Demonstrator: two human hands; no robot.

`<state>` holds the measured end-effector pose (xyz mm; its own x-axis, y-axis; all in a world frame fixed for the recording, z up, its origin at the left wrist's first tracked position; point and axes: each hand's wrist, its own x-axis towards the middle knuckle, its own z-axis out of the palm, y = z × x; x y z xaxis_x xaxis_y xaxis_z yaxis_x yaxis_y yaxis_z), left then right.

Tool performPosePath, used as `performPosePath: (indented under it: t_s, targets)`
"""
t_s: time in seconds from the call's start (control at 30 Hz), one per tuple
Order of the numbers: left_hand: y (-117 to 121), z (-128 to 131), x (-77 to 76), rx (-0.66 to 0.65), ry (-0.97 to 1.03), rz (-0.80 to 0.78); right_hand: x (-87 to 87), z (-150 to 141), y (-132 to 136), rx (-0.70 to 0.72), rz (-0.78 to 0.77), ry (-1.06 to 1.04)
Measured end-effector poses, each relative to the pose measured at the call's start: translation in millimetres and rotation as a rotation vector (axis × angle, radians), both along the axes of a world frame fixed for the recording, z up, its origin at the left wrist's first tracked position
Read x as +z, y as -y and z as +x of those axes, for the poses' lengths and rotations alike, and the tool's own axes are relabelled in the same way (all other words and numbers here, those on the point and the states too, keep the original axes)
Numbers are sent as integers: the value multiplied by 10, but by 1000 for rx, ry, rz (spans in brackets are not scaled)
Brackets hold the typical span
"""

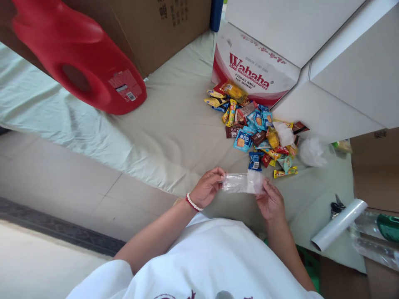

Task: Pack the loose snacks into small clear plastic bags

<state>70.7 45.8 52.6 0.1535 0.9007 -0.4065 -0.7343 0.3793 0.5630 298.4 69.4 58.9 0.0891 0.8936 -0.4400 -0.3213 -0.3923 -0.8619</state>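
Spanning the gap between both hands, the clear plastic film (235,183) extends left to right above the near part of the pale green cloth (174,137). The left hand (206,190) pinches the film's left end between thumb and fingertips. The right hand (272,201) pinches the right end, next to a cloudy white section. The pile of wrapped snacks (260,124) lies just beyond the film, on the far side. The silvery roll (339,225) rests to the right of the right hand.
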Motion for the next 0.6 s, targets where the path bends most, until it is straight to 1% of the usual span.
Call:
performPosePath:
  t_s: [0.07, 0.13, 0.23, 0.27, 0.3, 0.33, 0.4, 0.43, 0.47, 0.5, 0.6]
  targets:
    - [22, -42, 14, -38, 12, 29, -20, 58, -45, 21, 14, 80]
    - [49, -61, 33, -58, -4, 46, -19, 90, -61, 46, 70, 225]
    - [93, -33, 77, -21, -90, 62, 37, 51, -12, 23, 219, 459]
    - [107, -9, 95, -15, -128, 71, 64, 11, 17, 42, 272, 507]
    - [119, 17, 114, -21, -163, 87, 89, -39, 45, 90, 311, 540]
    - [128, 43, 132, -41, -193, 108, 107, -93, 66, 169, 332, 564]
    - [131, 72, 155, -77, -231, 138, 115, -175, 67, 321, 312, 589]
    - [125, 67, 157, -69, -245, 137, 105, -184, 42, 330, 281, 583]
    - [113, 46, 150, -35, -261, 123, 87, -162, 3, 286, 242, 549]
    - [98, 7, 136, 23, -285, 100, 66, -107, -45, 209, 201, 482]
    - [56, -178, 55, 225, -374, 14, 10, 201, -165, -38, 78, 254]
